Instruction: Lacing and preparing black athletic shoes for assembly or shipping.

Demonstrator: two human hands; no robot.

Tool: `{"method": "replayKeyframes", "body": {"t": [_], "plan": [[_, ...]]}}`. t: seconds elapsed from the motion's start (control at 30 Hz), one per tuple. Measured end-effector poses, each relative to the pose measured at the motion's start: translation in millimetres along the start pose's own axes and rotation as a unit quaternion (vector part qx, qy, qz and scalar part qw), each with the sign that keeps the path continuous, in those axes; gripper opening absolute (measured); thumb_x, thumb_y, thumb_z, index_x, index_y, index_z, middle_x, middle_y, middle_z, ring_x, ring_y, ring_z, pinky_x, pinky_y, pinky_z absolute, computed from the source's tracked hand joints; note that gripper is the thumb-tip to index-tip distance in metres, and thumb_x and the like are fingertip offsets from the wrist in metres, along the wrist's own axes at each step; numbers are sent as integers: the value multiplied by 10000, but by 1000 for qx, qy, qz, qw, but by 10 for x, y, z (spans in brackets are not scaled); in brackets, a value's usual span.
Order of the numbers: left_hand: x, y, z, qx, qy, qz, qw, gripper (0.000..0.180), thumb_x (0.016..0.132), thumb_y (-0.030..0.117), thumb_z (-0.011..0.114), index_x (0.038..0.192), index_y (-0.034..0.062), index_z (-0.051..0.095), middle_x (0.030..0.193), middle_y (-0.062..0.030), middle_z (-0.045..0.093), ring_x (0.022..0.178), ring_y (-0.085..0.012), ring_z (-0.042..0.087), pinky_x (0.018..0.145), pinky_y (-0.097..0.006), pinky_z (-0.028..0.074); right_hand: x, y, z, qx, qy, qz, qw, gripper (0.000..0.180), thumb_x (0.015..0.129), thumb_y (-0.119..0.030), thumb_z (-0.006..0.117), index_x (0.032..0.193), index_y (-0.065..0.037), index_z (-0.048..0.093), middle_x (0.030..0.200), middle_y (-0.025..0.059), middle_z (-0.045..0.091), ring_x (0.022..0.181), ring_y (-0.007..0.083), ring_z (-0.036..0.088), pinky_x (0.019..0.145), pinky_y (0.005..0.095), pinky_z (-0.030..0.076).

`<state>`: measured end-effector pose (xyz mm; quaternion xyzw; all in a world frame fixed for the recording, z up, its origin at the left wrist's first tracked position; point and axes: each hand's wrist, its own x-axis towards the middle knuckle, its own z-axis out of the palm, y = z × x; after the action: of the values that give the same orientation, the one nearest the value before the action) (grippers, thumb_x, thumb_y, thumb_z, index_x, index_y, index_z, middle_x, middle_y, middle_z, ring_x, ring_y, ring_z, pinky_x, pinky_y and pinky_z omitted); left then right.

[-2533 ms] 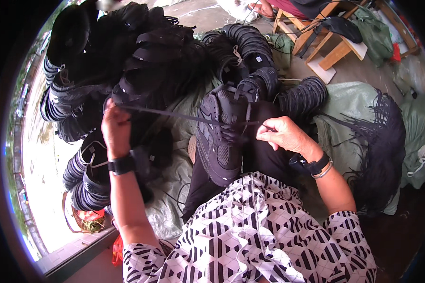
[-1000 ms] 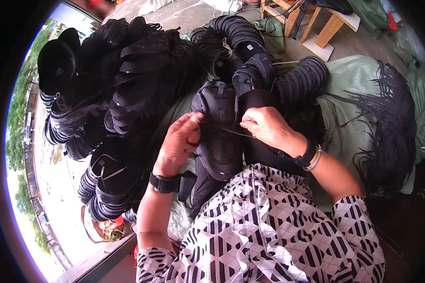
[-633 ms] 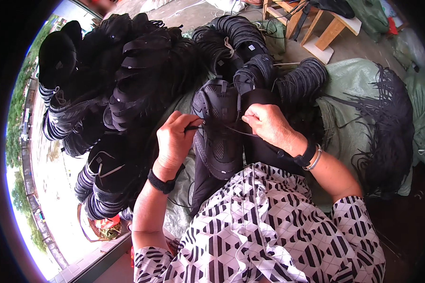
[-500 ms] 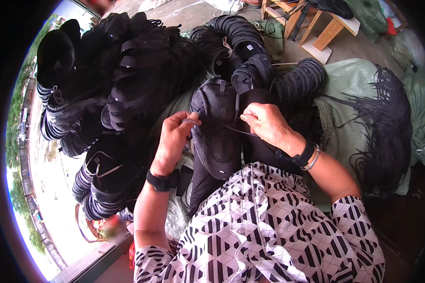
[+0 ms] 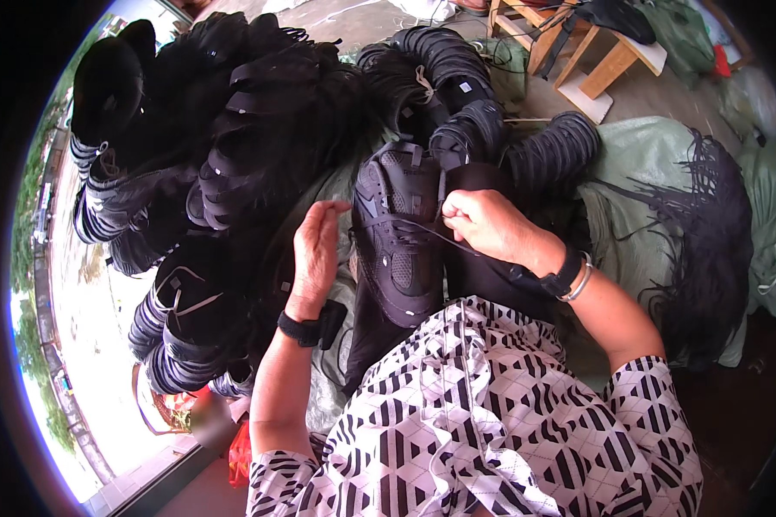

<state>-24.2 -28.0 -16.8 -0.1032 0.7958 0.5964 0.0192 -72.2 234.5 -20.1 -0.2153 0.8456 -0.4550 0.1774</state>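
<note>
A black mesh shoe upper (image 5: 398, 228) lies lengthwise over my dark-clothed lap, its rounded toe toward me. A thin dark shoelace (image 5: 414, 226) crosses its eyelet area. My right hand (image 5: 502, 226), at the upper's right side, is closed in a pinch on that lace. Beside the left edge is my left hand (image 5: 316, 252), raised with its fingers pressed together. Its fingertips are slightly blurred, and what they hold, if anything, does not show clearly.
Stacked black shoe uppers (image 5: 267, 129) pile up at the left, with more stacks (image 5: 552, 148) beyond my lap. A bundle of dark laces (image 5: 711, 241) drapes over a green woven sack (image 5: 634, 172) at the right. A wooden stool (image 5: 608, 65) stands at the far right.
My left hand has lost its visible pinch on the lace, its fingers now straighter and pointing up. The lace lies lower across the upper. My right hand has barely moved.
</note>
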Motion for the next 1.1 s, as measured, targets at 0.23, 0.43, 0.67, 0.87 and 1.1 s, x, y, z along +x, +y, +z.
{"method": "replayKeyframes", "body": {"t": [0.23, 0.43, 0.67, 0.87, 1.1], "plan": [[-105, 46, 212, -132, -8, -27, 991, 134, 908, 111, 583, 958, 1, 640, 751, -1, 611, 673, -45, 543, 602, -177, 442, 5, -23, -112, -229, 86, -254, 936, 91, 735, -76, 635, 738, -64, 545, 752, 80, 481, 726, 264, 555, 613, 362, 470], [-57, 68, 148, -49, -89, 11, 995, 188, 904, 194, 599, 830, 21, 604, 669, 39, 535, 606, -35, 472, 552, -192, 390, 51, -49, -135, -207, 40, -219, 953, 88, 724, -88, 651, 743, -51, 573, 748, 78, 508, 747, 268, 568, 644, 373, 467], [53, 254, 181, 11, -106, -19, 994, 216, 882, 204, 620, 782, 21, 567, 655, 30, 524, 607, -53, 472, 556, -221, 400, 35, -23, -158, -203, 38, -212, 955, 70, 734, -95, 649, 762, -52, 601, 768, 77, 529, 755, 275, 573, 665, 373, 469], [37, 274, 171, -52, -99, -91, 990, 206, 878, 214, 624, 777, 41, 576, 650, 45, 505, 604, -45, 460, 536, -215, 378, 50, -5, -181, -188, 31, -226, 955, 63, 746, -105, 653, 766, -58, 616, 762, 73, 532, 751, 267, 575, 663, 369, 470], [49, 246, 290, 195, -9, 146, 970, 183, 829, 144, 641, 748, 22, 532, 612, -35, 521, 546, -177, 507, 511, -287, 395, 73, 9, -167, -199, 38, -227, 953, 45, 750, -117, 642, 753, -74, 630, 740, 67, 531, 744, 251, 587, 653, 362, 481]]}}
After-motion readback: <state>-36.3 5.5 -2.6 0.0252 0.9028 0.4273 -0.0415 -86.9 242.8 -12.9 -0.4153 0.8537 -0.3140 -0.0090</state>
